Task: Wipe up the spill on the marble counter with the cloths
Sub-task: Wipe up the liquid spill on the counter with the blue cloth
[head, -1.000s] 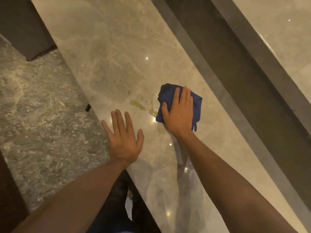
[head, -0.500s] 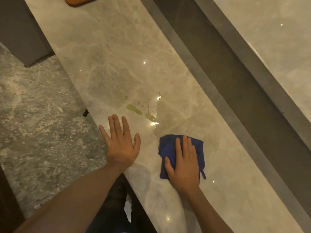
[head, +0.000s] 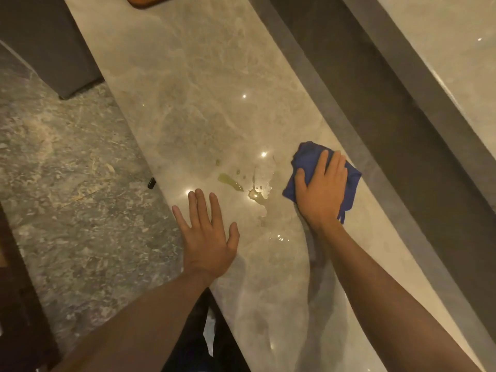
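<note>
The right hand, pressing flat on the blue cloth, has swept it from lower centre back up to right of centre, beside the yellowish spill still unwiped on the counter; the left hand stays open, flat.

Orange-brown object at far edge of the marble counter: cut off by the frame top, only a rounded corner shows, identity unclear. Blue cloth: middle hidden under the right hand (palm and fingers laid flat over it). Small black item on the floor just left of the counter edge: too small to identify. Both forearms run out of frame at the near edge.
</note>
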